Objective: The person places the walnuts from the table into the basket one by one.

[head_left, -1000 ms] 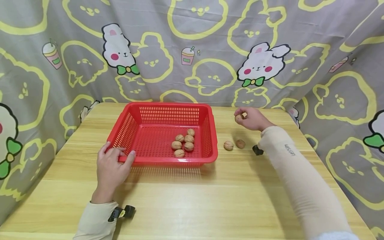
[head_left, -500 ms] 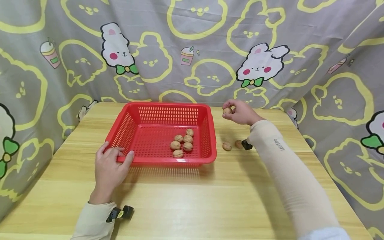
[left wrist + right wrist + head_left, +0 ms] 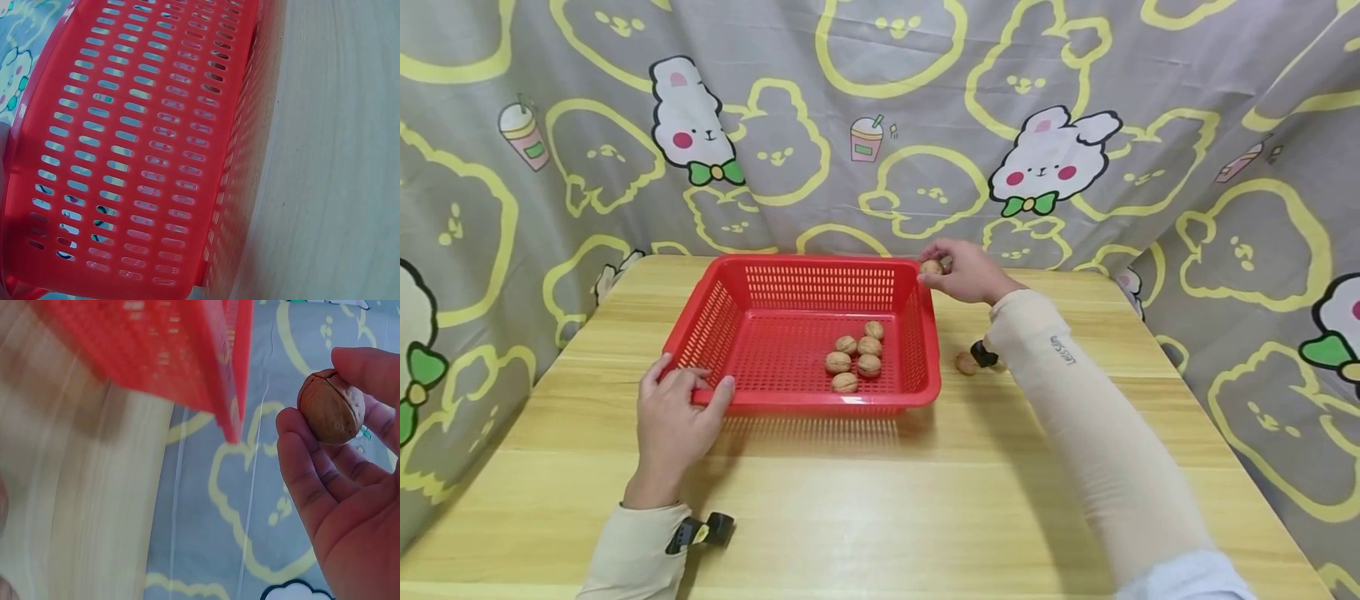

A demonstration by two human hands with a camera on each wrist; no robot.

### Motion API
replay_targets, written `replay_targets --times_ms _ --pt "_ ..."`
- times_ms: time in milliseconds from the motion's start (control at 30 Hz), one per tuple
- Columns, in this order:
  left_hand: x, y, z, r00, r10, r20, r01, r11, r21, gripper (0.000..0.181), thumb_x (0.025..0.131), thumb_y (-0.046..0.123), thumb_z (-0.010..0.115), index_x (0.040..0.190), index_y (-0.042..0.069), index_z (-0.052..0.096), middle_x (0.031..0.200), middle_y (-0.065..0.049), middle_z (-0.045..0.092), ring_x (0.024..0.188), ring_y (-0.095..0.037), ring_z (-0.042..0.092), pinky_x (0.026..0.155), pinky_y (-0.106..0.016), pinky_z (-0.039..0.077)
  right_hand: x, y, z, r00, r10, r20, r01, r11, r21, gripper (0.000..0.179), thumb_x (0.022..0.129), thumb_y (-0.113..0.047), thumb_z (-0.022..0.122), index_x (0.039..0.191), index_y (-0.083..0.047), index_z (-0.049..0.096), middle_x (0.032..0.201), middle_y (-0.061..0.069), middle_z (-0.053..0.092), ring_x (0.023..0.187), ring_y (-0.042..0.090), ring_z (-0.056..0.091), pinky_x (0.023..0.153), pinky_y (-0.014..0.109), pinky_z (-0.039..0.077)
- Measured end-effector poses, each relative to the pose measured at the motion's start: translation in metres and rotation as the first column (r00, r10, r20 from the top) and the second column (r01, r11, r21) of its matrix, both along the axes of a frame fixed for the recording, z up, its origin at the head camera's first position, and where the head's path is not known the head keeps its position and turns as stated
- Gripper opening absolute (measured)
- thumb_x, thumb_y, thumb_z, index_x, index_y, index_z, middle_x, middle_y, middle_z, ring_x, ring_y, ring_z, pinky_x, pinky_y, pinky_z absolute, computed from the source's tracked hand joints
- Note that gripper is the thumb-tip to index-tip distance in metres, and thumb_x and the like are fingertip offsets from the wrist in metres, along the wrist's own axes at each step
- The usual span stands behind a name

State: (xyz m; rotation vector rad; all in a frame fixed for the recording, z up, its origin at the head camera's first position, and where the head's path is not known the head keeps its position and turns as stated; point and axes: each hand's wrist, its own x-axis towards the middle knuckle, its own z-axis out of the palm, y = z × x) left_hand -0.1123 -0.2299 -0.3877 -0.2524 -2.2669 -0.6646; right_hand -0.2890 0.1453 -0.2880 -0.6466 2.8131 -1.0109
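Note:
My right hand (image 3: 966, 271) pinches a walnut (image 3: 932, 267) between thumb and fingers, at the back right corner of a red plastic basket (image 3: 820, 399). In the right wrist view the walnut (image 3: 332, 407) shows its seam, held at the fingertips. My left hand (image 3: 677, 421) holds the basket's front left corner, fingers bent over the rim and thumb on the front edge. Several walnuts (image 3: 869, 346) lie in the right half of the basket. On the table to its right lies another walnut (image 3: 966, 363), partly hidden by the black wrist camera.
The basket stands toward the back of a light wooden table (image 3: 880, 508). A grey curtain (image 3: 925, 108) with yellow outlines and cartoon rabbits hangs close behind and along both sides. The right forearm (image 3: 1097, 433) reaches across the table's right part.
My right hand has carried its walnut leftward and slightly up, from right of the basket to its rim. The wrist camera now covers more of the loose walnuts. The left hand keeps its place.

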Motion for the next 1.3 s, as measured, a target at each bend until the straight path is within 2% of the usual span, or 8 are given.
replay_targets --times_ms 167,400,633,900,1300 --pt "-0.001 0.001 0.001 1.0 0.0 0.01 0.0 1.0 0.001 0.037 0.083 0.03 0.062 0.068 -0.004 0.054 0.078 -0.025 0.065 0.079 -0.042 0.061 0.108 -0.051 0.027 -0.003 -0.015 -0.002 1.0 0.01 0.0 -0.01 1.0 -0.028 0.032 0.089 -0.02 0.069 0.116 -0.005 0.062 0.099 0.01 0.059 0.086 0.026 0.058 0.072 0.035 0.052" --pt "-0.002 0.002 0.001 1.0 0.009 0.027 -0.009 1.0 0.007 0.036 0.082 0.029 0.063 0.068 -0.003 0.054 0.079 -0.026 0.065 0.082 -0.042 0.061 0.109 -0.05 0.027 -0.004 -0.036 -0.005 0.999 0.035 0.016 -0.035 0.999 -0.025 0.031 0.09 -0.021 0.069 0.115 -0.004 0.061 0.103 0.01 0.059 0.088 0.025 0.054 0.074 0.036 0.048" --pt "-0.001 0.001 0.001 1.0 0.009 0.029 -0.009 1.0 0.006 0.035 0.082 0.028 0.063 0.067 -0.003 0.054 0.079 -0.026 0.065 0.082 -0.042 0.061 0.109 -0.05 0.027 -0.004 -0.05 -0.006 0.997 0.07 0.035 -0.068 0.996 -0.062 0.029 0.091 -0.019 0.068 0.115 -0.005 0.061 0.109 0.012 0.059 0.094 0.025 0.055 0.077 0.036 0.048" --pt "-0.001 0.0 0.001 1.0 0.009 0.022 -0.009 1.0 0.002 0.036 0.082 0.029 0.063 0.068 -0.003 0.054 0.079 -0.026 0.065 0.083 -0.042 0.061 0.109 -0.05 0.027 -0.005 -0.063 -0.009 0.995 0.083 0.061 -0.077 0.993 -0.094 0.029 0.091 -0.019 0.067 0.116 -0.006 0.06 0.112 0.012 0.059 0.084 0.025 0.054 0.075 0.035 0.047" --pt "0.002 0.0 0.001 1.0 0.002 0.009 -0.002 1.0 -0.001 0.036 0.082 0.03 0.062 0.066 -0.001 0.052 0.079 -0.025 0.065 0.08 -0.042 0.062 0.108 -0.05 0.028 -0.001 -0.083 -0.026 0.991 0.088 0.097 -0.083 0.995 -0.052 0.029 0.091 -0.019 0.066 0.117 -0.008 0.06 0.113 0.01 0.057 0.09 0.023 0.055 0.076 0.033 0.048"
